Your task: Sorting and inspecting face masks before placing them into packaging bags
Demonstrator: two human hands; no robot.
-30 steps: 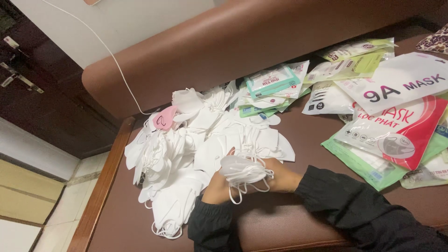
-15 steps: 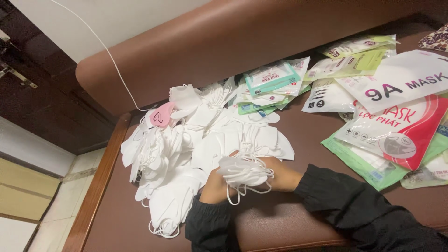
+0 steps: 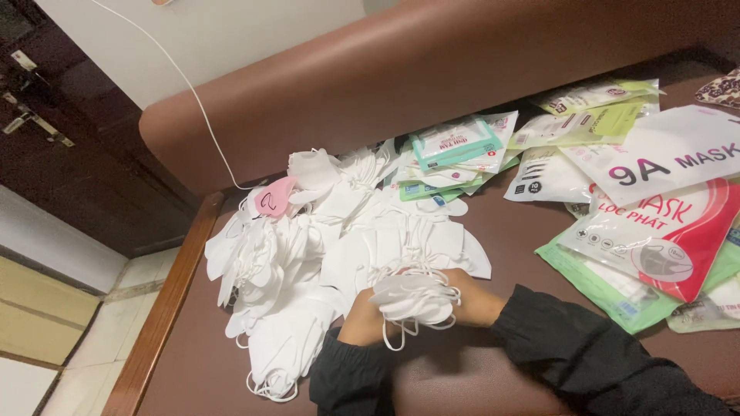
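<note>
A small stack of white face masks [image 3: 412, 296] with dangling ear loops sits between both hands, just above the brown seat. My left hand [image 3: 361, 320] grips the stack's left side. My right hand [image 3: 476, 296] holds its right side. Both arms wear black sleeves. Right behind the hands spreads a big loose pile of white masks [image 3: 308, 246], with one pink mask [image 3: 274, 199] at its far edge.
Flat mask packets lie to the right: a white one [image 3: 655, 150], a red and white one [image 3: 663, 235], green ones [image 3: 609, 281] and a teal one [image 3: 455, 142]. A brown padded backrest [image 3: 432, 69] runs behind. The wooden seat edge [image 3: 166, 300] drops to a tiled floor at left.
The two hands keep hold of the mask stack in nearly the same spot. The view has shifted slightly; the piles have not visibly moved.
</note>
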